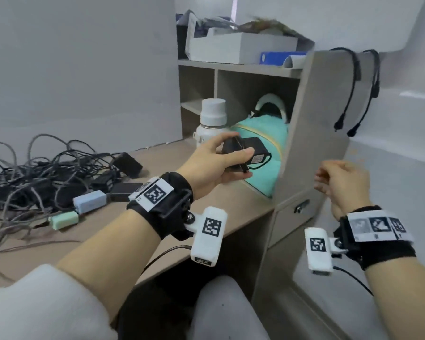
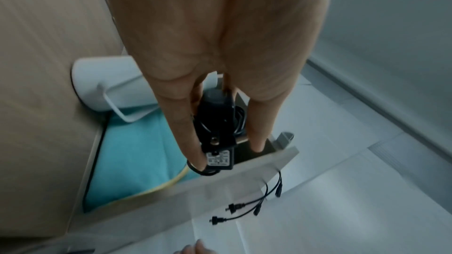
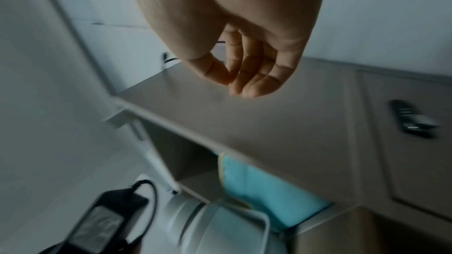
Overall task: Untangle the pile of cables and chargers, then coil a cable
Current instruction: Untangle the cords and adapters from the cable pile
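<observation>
Risk judged first: snagging of the big matte tangle of black and grey cables point(image 1: 30, 173), still knotted on the tan laminate desk point(image 1: 157, 217) among boxy pastel chargers point(image 1: 90, 201), if tugged hard. Held clear of it by the left hand point(image 1: 211, 165), fingers point(image 2: 181, 123) curled round: a hard black plastic power adapter point(image 1: 250, 153), thin cord wrapped loosely, liable to unwind. Right hand point(image 1: 344, 182) loosely curled, empty, beside the shelf.

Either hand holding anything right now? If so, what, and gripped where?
Left hand grips a black power adapter by its body, cable wound around it. Right hand is loosely curled and holds nothing.
</observation>
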Tool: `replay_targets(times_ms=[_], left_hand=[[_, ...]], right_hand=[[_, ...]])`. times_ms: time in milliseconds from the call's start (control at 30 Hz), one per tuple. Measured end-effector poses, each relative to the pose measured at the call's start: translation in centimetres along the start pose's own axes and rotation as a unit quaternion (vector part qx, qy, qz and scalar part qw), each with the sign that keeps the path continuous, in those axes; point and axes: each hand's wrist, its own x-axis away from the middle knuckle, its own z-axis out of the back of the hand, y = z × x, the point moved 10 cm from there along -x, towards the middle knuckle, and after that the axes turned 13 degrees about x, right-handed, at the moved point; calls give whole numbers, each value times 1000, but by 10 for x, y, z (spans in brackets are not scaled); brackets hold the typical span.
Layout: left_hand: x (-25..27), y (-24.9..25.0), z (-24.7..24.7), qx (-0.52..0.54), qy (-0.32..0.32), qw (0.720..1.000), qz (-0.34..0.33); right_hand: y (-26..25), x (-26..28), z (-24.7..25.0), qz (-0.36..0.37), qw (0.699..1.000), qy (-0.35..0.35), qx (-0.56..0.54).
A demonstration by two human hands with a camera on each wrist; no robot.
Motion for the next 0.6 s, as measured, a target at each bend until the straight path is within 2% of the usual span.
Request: replay_targets(times_ms=[133,300,467,600], left_hand=[[-20,-20,-43,-35,-57,998,0],[-36,-35,-82,-101,-123,987,-9],[-50,-46,-97,-142,-132,981,-22],[-58,-49,-96,-145,-125,981,-29]], right_hand=[[90,-23,21,-138,990,12,7],[161,-34,-2,-252,967,-37,23],[169,-45,-35,-261,958,-98,62],[168,-50,-45,-263,958,-106,51]])
